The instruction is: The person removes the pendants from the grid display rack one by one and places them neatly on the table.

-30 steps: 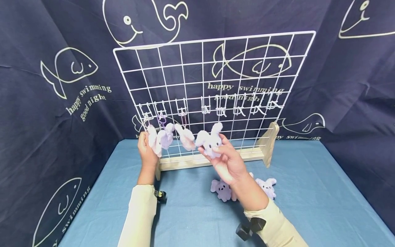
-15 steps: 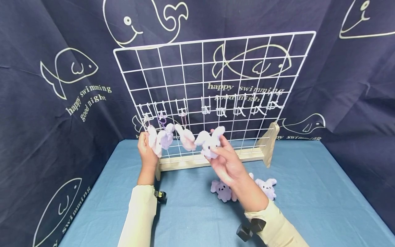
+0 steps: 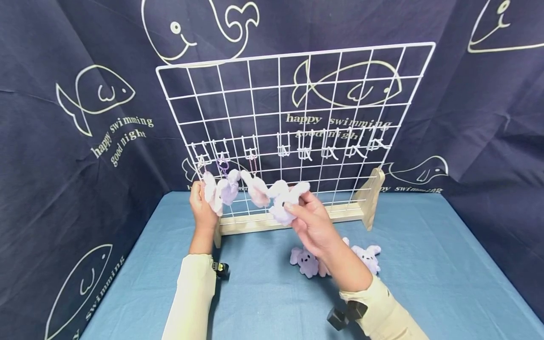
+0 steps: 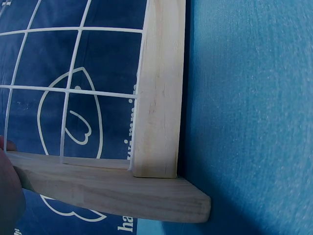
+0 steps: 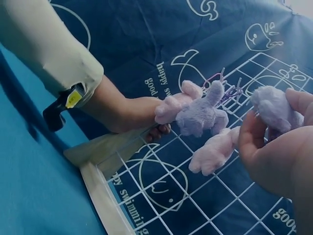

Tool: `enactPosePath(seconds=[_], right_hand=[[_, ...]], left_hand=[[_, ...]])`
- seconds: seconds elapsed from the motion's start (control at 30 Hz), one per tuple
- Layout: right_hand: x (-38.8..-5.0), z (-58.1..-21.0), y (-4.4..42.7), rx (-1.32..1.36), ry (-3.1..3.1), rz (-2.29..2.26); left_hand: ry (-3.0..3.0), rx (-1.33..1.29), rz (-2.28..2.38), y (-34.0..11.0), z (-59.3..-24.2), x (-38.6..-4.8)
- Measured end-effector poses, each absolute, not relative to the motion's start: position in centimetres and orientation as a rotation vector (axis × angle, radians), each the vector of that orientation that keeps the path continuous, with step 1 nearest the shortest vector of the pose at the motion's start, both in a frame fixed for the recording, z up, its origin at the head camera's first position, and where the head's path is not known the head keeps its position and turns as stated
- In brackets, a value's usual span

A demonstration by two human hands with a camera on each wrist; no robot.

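My right hand (image 3: pixel 313 224) pinches a pale purple plush bunny keychain (image 3: pixel 280 212), thumb on its face, in front of the rack. In the right wrist view that plush bunny (image 5: pixel 274 105) sits between thumb and fingers. At the rack's left end my left hand (image 3: pixel 203 206) grips the wooden side post (image 4: pixel 98 188), partly hidden by hanging plushes; fingers curl behind it in the right wrist view. A pink plush bunny (image 3: pixel 211 193), a purple plush bunny (image 3: pixel 229 187) and another pink plush bunny (image 3: pixel 257 190) hang from hooks on the white wire grid rack (image 3: pixel 293 57).
Several bare white hooks (image 3: pixel 328 152) line the grid right of the hanging plushes. On the blue tablecloth (image 3: pixel 255 293) lie a purple plush bunny (image 3: pixel 307 262), another purple plush bunny (image 3: pixel 368 258) and a pink plush partly hidden by my right forearm. Dark fish-print cloth (image 3: pixel 106 203) surrounds the table.
My right hand has lowered the purple plush bunny slightly and turned it to the left, its ears tilting right. The left hand stays on the post.
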State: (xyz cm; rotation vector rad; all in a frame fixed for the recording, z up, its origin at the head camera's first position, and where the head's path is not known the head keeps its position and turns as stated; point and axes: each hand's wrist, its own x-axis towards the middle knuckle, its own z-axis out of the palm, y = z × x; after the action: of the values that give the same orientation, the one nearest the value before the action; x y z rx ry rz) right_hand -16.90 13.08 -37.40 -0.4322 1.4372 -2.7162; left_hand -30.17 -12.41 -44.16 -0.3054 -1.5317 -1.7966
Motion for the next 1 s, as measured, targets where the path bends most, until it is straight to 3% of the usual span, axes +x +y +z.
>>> enactPosePath(seconds=[0.6, 1.0], right_hand=[[-16.88, -37.84, 12.90, -0.296, 2.041, -2.531], [-16.93, -38.19, 13.66, -0.429, 2.129, -2.481]], left_hand=[[-1.503, -0.344, -1.863, -12.34, -44.08, -30.15], [-1.516, -0.345, -1.839, -12.46, -44.26, -30.23]])
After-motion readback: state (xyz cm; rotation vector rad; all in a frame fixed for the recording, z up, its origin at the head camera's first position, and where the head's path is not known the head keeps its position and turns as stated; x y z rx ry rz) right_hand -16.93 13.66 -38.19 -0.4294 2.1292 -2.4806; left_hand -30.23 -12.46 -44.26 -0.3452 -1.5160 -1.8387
